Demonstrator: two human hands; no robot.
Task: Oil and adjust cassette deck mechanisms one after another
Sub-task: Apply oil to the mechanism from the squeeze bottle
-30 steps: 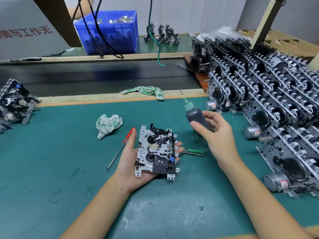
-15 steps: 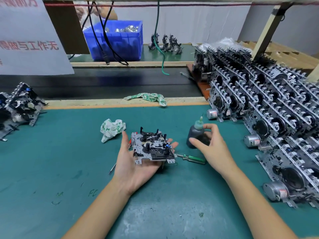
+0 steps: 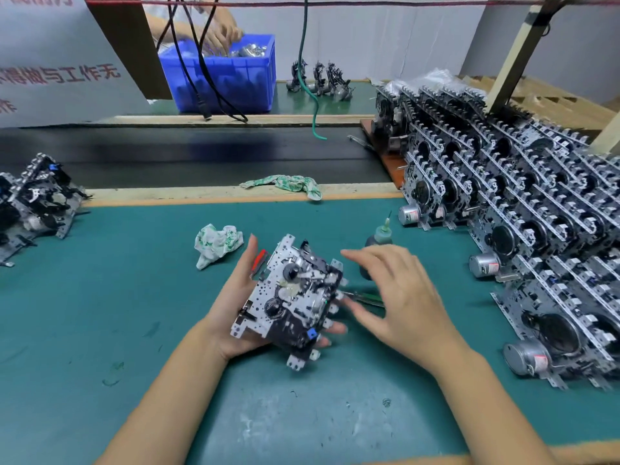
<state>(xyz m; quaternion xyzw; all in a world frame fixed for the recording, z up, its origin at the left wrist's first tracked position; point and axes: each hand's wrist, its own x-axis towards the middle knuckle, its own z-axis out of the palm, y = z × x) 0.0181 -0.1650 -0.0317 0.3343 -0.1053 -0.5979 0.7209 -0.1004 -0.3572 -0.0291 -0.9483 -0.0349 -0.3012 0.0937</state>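
Observation:
A cassette deck mechanism (image 3: pixel 292 298), a perforated metal plate with black parts and a small blue piece, lies tilted in my left hand (image 3: pixel 235 297), whose palm and fingers cradle it from below. My right hand (image 3: pixel 399 297) hovers just right of the mechanism with fingers spread, holding nothing. Behind that hand stands the dark oil bottle (image 3: pixel 380 236) with a green nozzle, upright on the mat. A green-handled screwdriver (image 3: pixel 369 298) lies on the mat, partly hidden under my right hand. A red-handled screwdriver (image 3: pixel 259 258) peeks out behind my left thumb.
Rows of stacked mechanisms (image 3: pixel 523 236) with motors fill the right side. A smaller pile (image 3: pixel 33 203) sits at the left edge. A crumpled rag (image 3: pixel 216 243) lies on the green mat (image 3: pixel 100 297), another cloth (image 3: pixel 288 184) by the conveyor belt (image 3: pixel 188 156). Another person's hands reach into a blue bin (image 3: pixel 228 75).
My right hand set the oil bottle down on the mat, let go and moved toward the mechanism. My left hand tilted the mechanism up toward me.

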